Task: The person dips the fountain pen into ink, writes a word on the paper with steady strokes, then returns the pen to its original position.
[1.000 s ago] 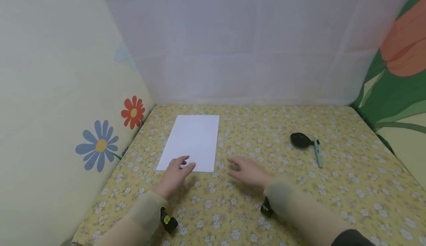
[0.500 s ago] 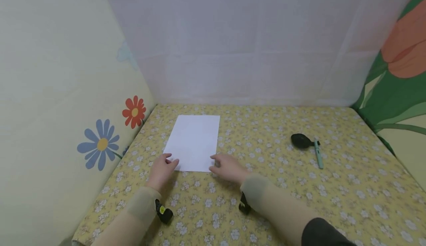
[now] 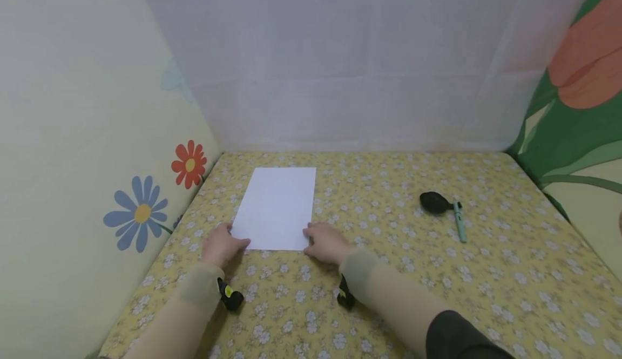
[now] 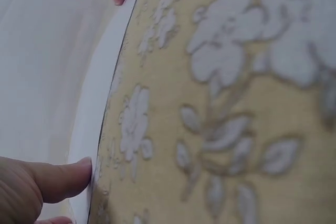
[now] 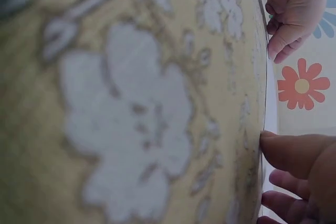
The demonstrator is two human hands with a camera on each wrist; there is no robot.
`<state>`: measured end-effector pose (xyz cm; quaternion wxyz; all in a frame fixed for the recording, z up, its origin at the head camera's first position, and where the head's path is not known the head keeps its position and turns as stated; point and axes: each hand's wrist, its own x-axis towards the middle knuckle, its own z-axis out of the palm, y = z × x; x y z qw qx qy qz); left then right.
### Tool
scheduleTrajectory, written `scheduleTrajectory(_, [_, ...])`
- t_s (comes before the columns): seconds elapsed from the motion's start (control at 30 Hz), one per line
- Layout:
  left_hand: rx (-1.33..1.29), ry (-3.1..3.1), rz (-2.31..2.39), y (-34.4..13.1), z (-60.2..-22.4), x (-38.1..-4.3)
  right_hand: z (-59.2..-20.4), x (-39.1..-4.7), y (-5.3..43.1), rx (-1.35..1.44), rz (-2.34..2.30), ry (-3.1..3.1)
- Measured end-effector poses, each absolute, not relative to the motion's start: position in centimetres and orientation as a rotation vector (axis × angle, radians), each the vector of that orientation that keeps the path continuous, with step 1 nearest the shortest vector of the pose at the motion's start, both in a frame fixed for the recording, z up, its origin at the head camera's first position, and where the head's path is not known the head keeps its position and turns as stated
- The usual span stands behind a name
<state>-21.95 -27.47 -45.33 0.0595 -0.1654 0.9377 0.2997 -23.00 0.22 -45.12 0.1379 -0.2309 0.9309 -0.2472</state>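
Note:
A blank white sheet of paper [image 3: 278,205] lies flat on the flowered cloth. At its near left corner is my left hand [image 3: 221,244], thumb reaching over the near edge and the other fingers along the left side. My right hand [image 3: 328,243] touches the near right corner, its thumb apart from the forefinger. In the left wrist view the left thumb [image 4: 65,180] meets the paper's edge. The right wrist view shows the right thumb [image 5: 294,153] at that edge, with other fingers below it, partly hidden.
To the right lie a black oval object with a short handle [image 3: 435,202] and a light green pen [image 3: 459,221] across its handle end. A yellow flowered cloth [image 3: 379,294] covers the table. White fabric [image 3: 359,67] hangs behind; painted walls stand at both sides.
My right hand has come left to the sheet's near right corner. The left hand has shifted left, off the middle of the near edge to its corner. The sheet has stayed in place.

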Motion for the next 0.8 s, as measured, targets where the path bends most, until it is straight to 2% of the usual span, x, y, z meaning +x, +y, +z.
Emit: scheduleTrajectory(0.8, [-0.606,2.682,1.083,-28.2,-44.7,-22.7,-45.5,-23.2,-0.1,-0.662,-0.654,2.742])
